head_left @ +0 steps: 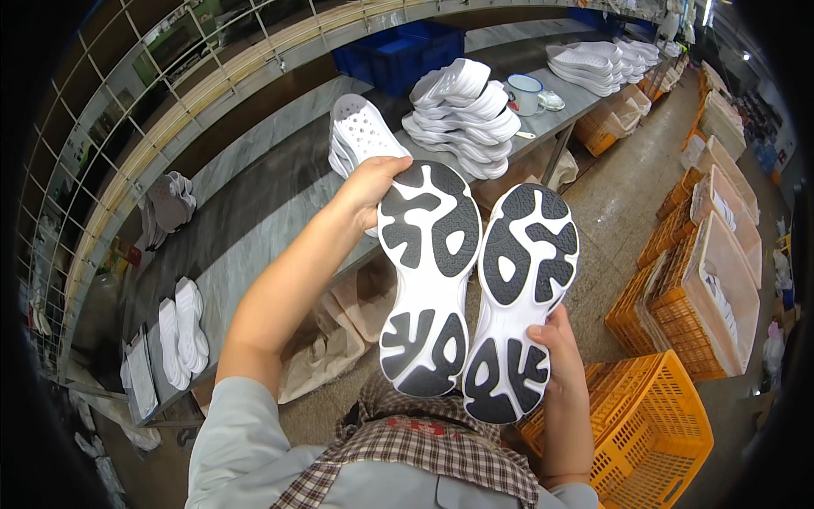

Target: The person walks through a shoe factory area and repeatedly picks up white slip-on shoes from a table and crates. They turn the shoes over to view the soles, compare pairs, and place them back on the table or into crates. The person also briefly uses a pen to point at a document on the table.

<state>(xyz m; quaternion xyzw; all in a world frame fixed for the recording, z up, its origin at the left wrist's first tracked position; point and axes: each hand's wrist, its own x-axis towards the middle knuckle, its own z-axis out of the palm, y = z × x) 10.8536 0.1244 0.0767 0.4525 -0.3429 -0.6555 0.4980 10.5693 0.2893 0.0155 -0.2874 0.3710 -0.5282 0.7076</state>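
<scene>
Two white shoe soles with black tread pads are held up side by side in front of my body, tread facing me. My left hand [373, 188] grips the left shoe sole [431, 287] at its upper left edge, thumb along the rim. Lower down, my right hand [561, 352] is closed on the right shoe sole [519, 316] by its outer edge, the thumb on the tread side. The fingers behind both soles are mostly hidden. Just beyond my left hand, a small stack of white soles with a perforated top one [363, 127] lies on the grey table [246, 229].
A tall pile of white soles [462, 119], a blue crate [398, 53] and an enamel mug [525, 93] stand along the table. More soles [182, 331] lie at its left end. Orange baskets [657, 433] and lined baskets [712, 280] stand at the right. Wire mesh [110, 127] borders the far side.
</scene>
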